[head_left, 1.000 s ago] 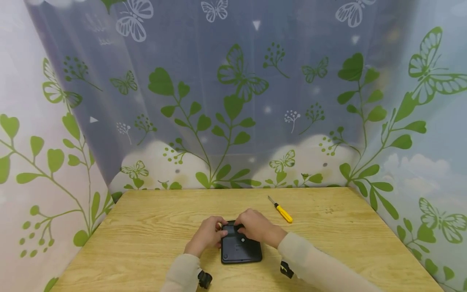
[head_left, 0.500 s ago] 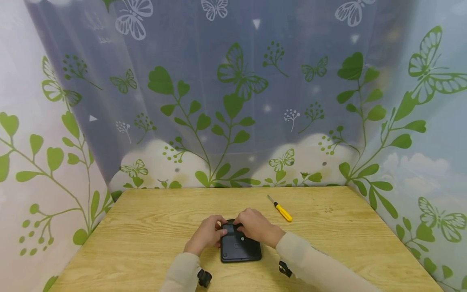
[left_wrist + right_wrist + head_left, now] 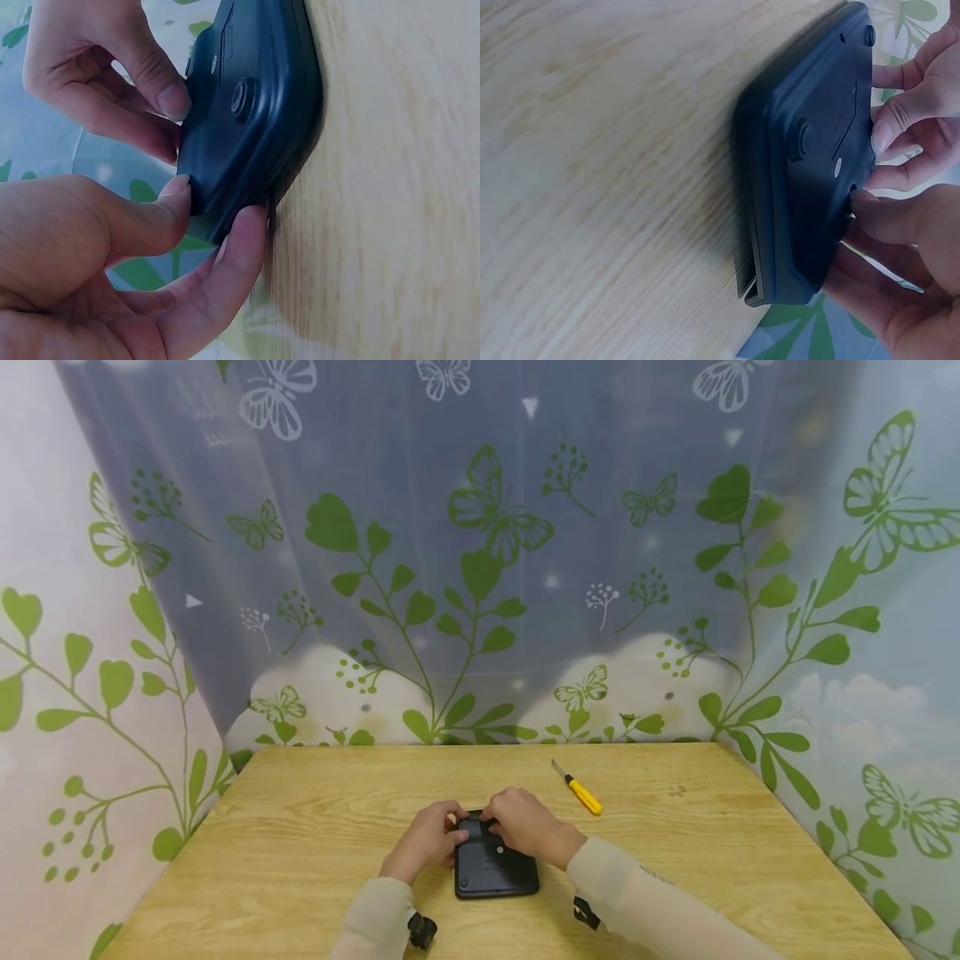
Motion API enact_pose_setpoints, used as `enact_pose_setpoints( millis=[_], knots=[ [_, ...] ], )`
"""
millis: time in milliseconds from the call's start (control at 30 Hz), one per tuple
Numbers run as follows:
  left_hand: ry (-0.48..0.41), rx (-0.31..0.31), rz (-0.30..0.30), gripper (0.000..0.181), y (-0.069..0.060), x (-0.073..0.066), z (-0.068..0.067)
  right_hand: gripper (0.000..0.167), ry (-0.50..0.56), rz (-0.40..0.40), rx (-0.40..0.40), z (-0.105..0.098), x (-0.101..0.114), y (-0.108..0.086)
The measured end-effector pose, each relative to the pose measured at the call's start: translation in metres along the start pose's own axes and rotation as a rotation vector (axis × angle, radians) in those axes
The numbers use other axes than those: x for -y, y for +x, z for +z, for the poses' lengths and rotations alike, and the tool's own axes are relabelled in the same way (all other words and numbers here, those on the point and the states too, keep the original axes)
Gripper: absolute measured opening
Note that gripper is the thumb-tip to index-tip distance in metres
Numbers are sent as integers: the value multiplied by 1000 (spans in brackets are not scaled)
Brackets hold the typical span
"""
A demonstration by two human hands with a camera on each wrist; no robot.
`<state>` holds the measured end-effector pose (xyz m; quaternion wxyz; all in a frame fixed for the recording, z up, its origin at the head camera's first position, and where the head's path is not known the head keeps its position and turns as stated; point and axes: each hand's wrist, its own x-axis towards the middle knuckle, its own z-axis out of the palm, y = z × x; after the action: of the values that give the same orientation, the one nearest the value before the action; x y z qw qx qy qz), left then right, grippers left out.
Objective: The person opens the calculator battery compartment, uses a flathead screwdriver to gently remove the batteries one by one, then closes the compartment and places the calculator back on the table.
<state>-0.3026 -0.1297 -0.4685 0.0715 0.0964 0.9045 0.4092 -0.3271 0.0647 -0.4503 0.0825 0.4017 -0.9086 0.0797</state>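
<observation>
Your black device [image 3: 487, 877] lies on the wooden table [image 3: 337, 810], at six o'clock in the head view, with a round foot [image 3: 464, 883] at its seven-o'clock corner. Your left hand [image 3: 426, 842] pinches its ten-o'clock edge, thumb on the upper face and fingers along the side. Your right hand [image 3: 525, 822] grips toward twelve and one, thumb on that face, fingers bent round the far edge; whether it also pinches a separate part, you cannot tell from here.

Expect a light, stiff shell, probably hard plastic: smooth enough to slip under a fingertip, and likely to crack if you pry or twist it. The side walls look the safest hold; press flat rather than bend.

The table's far edge runs along twelve o'clock, with the patterned curtain [image 3: 600, 568] behind it. Wood stretches wide at nine and three, so sideways moves have most room. Watch the screwdriver [image 3: 579, 790] between one and two, near your right hand, its tip toward eleven.
</observation>
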Motion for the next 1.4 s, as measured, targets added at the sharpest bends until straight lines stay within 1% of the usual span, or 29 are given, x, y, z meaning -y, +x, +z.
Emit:
enact_pose_setpoints(
  millis=[267, 533, 1000, 1400],
  knots=[
    [-8, -10, 14, 23, 0, -3, -3, 14, -50, -16, -9, -2, 0, 3],
    [-3, -11, 20, 22, 1, -3, -6, 14, -65, -19, -11, -3, 0, 4],
    [-9, -5, 28, 22, 0, 1, 0, 15, -79, -23, 1, 3, 0, 0],
    [-3, -6, 24, 22, 1, 2, 0, 14, -78, -6, 5, 5, 1, 1]
  ],
)
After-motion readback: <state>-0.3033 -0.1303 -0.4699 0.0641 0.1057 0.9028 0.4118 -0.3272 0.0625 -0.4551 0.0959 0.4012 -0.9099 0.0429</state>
